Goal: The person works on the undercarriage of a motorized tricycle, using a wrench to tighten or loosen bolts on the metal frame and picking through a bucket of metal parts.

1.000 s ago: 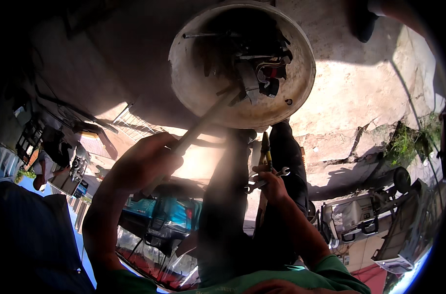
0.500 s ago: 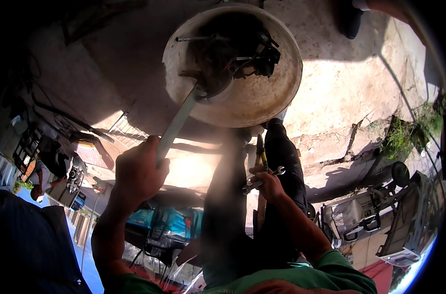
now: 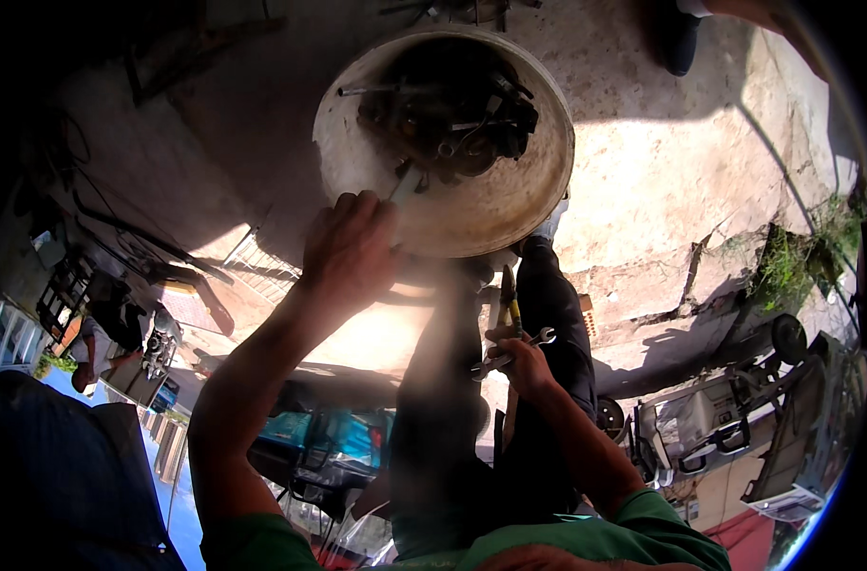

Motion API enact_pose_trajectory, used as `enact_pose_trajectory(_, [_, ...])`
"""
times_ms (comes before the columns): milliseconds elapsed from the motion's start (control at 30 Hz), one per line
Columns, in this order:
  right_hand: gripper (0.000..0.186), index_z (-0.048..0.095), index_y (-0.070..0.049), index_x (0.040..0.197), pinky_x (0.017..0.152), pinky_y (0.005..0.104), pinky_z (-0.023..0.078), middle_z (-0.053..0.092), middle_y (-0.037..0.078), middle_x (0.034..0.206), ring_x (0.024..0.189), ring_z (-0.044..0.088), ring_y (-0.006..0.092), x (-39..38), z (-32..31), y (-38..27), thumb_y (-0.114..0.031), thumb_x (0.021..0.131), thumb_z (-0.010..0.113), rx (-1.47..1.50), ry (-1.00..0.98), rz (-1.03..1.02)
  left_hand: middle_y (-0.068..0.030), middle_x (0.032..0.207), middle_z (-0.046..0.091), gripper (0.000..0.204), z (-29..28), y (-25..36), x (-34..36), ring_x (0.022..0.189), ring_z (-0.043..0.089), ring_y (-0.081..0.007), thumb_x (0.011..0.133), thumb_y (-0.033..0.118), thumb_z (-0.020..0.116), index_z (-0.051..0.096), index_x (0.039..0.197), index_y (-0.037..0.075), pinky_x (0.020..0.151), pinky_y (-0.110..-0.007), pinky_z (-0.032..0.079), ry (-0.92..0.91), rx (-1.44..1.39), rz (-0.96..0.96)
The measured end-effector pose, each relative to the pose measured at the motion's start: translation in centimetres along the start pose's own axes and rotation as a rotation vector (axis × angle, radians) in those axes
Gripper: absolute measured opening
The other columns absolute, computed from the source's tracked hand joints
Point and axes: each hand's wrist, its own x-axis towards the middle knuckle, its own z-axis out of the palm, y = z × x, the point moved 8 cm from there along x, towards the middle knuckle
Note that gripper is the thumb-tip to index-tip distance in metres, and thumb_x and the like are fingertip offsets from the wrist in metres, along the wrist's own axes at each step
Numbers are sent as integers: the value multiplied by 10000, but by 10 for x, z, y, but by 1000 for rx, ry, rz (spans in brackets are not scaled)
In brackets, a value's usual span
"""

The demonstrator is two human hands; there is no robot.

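Inside a worn off-white round tub (image 3: 491, 214) lies a jumble of dark metal parts (image 3: 433, 105). My left hand (image 3: 353, 247) is at the tub's near-left rim, fingers closed on a flat, pale bar (image 3: 405, 186) that reaches in among those parts; much of the bar is hidden by the hand. Lower right, between my dark-clad legs, my right hand (image 3: 524, 366) grips a steel wrench (image 3: 546, 335) together with yellow-handled pliers (image 3: 512, 305), whose jaws point up toward the tub.
Sunlit, cracked concrete (image 3: 643, 190) surrounds the tub, with weeds (image 3: 781, 271) at right. Another person's dark shoe (image 3: 681, 43) is at top right; a person (image 3: 96, 347) is at far left. Wheeled metal equipment (image 3: 690, 423) stands lower right, a turquoise object (image 3: 338, 438) lower left.
My left hand has risen forward to the tub's rim, pushing the bar farther in; less of the bar shows. My right hand has stayed about where it was.
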Motion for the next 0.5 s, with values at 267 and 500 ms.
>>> enact_pose_trajectory(267, [263, 564, 16, 1180, 784, 383, 563, 623, 143, 1009, 826, 650, 230, -2, 5, -3, -23, 924, 519, -2, -13, -6, -170, 918, 675, 255, 26, 32, 155, 929, 661, -368, 837, 226, 708, 668, 994, 29, 794, -493, 515, 279, -52, 22])
enact_pose_trajectory(500, [274, 571, 24, 1189, 780, 387, 567, 626, 137, 996, 828, 651, 226, -6, 11, -9, -36, 927, 519, -4, 12, -5, -192, 814, 672, 121, 43, 33, 144, 844, 672, -404, 859, 147, 671, 645, 884, 31, 741, -489, 525, 164, -162, 142])
